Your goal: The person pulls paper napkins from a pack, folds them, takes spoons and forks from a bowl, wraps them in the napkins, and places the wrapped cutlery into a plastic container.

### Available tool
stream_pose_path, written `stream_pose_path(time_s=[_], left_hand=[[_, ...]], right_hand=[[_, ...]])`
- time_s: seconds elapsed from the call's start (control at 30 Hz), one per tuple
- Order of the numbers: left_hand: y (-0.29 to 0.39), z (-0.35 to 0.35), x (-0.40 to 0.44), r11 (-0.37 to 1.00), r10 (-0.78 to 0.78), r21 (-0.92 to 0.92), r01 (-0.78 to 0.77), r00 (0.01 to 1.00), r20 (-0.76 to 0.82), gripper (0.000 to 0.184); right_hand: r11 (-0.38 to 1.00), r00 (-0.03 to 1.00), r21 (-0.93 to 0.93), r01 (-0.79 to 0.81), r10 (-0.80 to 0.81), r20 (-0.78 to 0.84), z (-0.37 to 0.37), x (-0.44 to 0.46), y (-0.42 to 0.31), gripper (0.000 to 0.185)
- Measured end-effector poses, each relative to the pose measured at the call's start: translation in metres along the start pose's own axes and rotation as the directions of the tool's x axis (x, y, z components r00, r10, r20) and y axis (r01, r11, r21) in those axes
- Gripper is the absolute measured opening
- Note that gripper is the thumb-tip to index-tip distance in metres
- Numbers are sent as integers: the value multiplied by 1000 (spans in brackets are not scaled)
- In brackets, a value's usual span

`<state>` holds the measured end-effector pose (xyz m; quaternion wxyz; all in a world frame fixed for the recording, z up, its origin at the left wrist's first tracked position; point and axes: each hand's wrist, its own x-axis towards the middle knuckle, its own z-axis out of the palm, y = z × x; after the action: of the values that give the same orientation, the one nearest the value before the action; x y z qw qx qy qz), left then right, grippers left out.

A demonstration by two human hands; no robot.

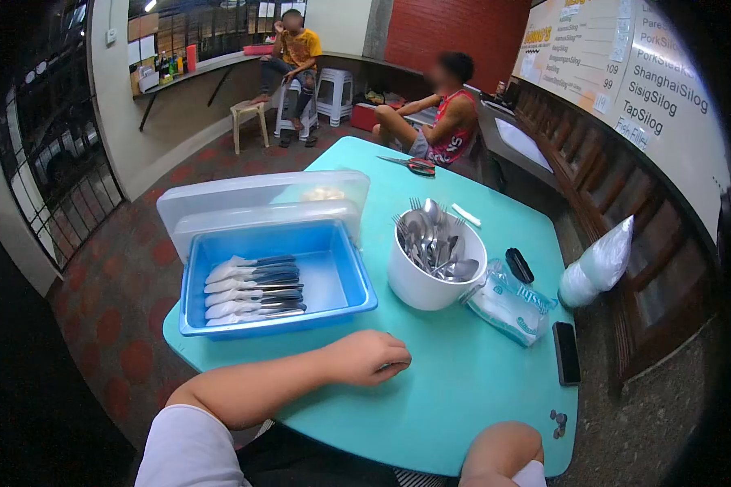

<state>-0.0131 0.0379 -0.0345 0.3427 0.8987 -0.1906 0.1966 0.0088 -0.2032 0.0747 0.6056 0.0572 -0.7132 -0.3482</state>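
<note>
My left hand (369, 357) rests on the turquoise table, its fingers curled into a loose fist. Nothing shows in it, though the palm is hidden. Just beyond it stands a blue plastic tub (280, 323), its clear lid (260, 193) propped upright behind. Several cutlery sets (256, 290), handles wrapped in white tissue, lie in a row inside the tub. Right of the tub, a white bucket (430, 294) holds many loose spoons and forks (432, 235). Only part of my right arm (503, 450) appears at the bottom edge; the right hand is out of view.
A tissue pack (512, 304), black case (519, 265), phone (567, 354) and coins (559, 424) line the table's right side. Scissors (410, 165) lie at the far end. Wrapped cups (597, 264) stand at the right. Two people (453, 122) sit beyond the table.
</note>
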Motion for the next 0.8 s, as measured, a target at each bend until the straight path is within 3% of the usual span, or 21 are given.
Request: stream_pose_path(time_s=[0.8], left_hand=[[0,0,1,1000,-23,18,22,998,50,8]], right_hand=[[995,996,92,-31,23,82,-7,-1,0,51]])
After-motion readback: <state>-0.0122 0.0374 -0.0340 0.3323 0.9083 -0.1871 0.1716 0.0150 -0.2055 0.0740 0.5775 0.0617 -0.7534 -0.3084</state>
